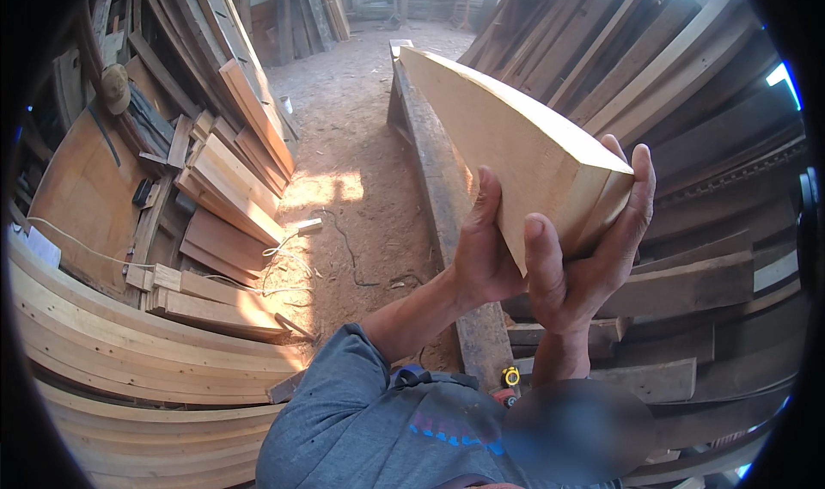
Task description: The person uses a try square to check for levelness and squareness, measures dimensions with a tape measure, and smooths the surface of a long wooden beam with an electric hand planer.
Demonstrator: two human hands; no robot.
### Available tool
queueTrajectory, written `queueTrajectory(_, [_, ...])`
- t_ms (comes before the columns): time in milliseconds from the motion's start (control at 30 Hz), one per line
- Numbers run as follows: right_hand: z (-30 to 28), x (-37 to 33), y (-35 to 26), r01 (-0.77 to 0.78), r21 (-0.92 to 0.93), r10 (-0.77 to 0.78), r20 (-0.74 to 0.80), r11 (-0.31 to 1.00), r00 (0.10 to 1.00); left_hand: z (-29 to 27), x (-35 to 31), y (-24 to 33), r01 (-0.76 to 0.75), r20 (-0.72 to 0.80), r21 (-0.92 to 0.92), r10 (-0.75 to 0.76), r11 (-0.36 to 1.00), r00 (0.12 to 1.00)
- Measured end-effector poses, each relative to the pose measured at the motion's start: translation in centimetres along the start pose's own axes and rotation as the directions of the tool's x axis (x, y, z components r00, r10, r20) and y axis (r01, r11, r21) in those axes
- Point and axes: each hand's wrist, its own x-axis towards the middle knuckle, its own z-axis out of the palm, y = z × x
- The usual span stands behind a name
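A long, pale wooden plank [507,145] is raised in front of me, its near end high and its far end reaching toward the end of a narrow bench. A line across its near end may be a seam between two pieces; I cannot tell. My left hand [490,248] grips it from below at its left face, thumb upright against the wood and the other fingers hidden. At the near end, my right hand [584,274] is wrapped round the plank, thumb on the left and fingers up along the right edge. Beneath runs the narrow wooden bench [425,158].
A yellow tape measure [510,376] and a red tool [504,397] lie on the bench close to my body. Stacked boards [155,334] fill the left; dark planks [687,291] crowd the right. A cord with a socket block [308,226] crosses the sawdust-covered floor [344,128].
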Motion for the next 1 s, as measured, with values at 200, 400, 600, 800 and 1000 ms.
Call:
queueTrajectory(200, [-0.1, -0.8, -0.3, -0.01, -0.018, 0.01, 0.02, 1.0, 1.0, -0.3, -0.6, -0.4, -0.003, -0.036, -0.081, 0.0, 0.997, 0.999])
queueTrajectory(400, [-0.1, -2.4, -0.5, -0.049, 0.009, 0.049, 0.025, 0.999, 0.998, -0.3, -2.0, -0.6, 0.007, -0.126, -0.027, -0.011, 1.0, 0.992])
queueTrajectory(600, [-1.3, -6.2, -0.6, -0.088, -0.02, 0.089, 0.061, 0.996, 0.994, -2.8, -4.5, -2.4, 0.049, -0.036, -0.238, -0.059, 0.97, 0.998])
queueTrajectory(800, [-4.9, -14.5, -0.1, -0.429, -0.08, 0.436, 0.148, 0.9, 0.887, -8.9, -10.1, -6.4, 0.341, -0.216, -0.182, -0.376, 0.922, 0.901])
queueTrajectory(1000, [-8.9, -26.1, 2.2, -0.574, -0.608, 0.827, 0.291, 0.548, 0.481, -20.3, -19.4, -16.3, 0.546, -0.663, -0.045, -0.434, 0.836, 0.61])
